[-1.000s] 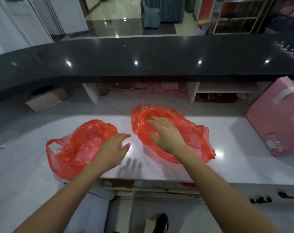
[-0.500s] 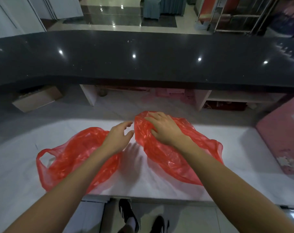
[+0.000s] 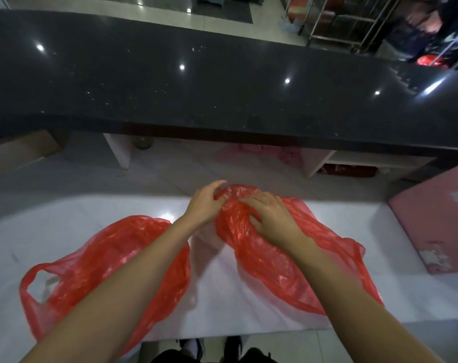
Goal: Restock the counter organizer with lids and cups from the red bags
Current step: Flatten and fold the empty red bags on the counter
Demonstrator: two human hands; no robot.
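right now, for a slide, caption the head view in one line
Both hands, left hand and right hand, work at the far end of the right red bag on the white counter; the left red bag lies untouched.
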